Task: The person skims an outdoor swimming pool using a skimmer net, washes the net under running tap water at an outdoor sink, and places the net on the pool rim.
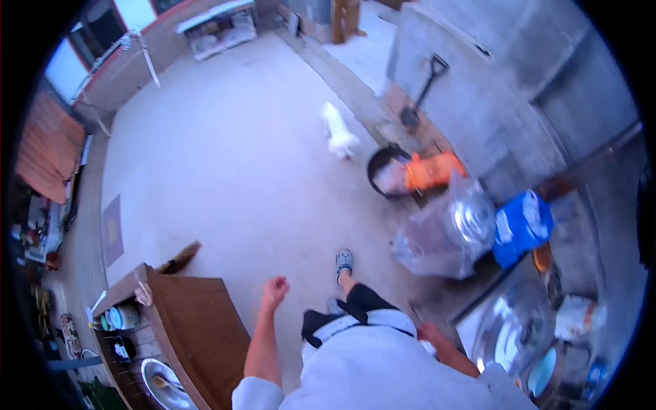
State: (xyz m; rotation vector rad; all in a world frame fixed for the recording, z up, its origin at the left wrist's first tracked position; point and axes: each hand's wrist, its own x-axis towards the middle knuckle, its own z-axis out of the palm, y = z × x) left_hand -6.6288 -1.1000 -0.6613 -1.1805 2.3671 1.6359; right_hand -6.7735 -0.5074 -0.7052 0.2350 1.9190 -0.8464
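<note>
My left hand (275, 290) swings out in front of my body, its fingers loosely curled with nothing visible in them. The wooden cabinet (198, 321) is the thing nearest to it, a little way to the left and not touched. Low at my right side, my right hand (430, 333) is partly hidden against my white shirt (383, 362). A small white patch shows beside that hand; its fingers are too blurred to read. One foot in a grey clog (344, 262) is forward on the concrete floor.
A white dog (339, 133) stands ahead. To the right are a black tub (383, 171), an orange bag (434, 171), a clear plastic bag (434, 236), a blue bag (523, 229) and a large metal basin (516, 328). A shovel (427, 89) leans on the wall.
</note>
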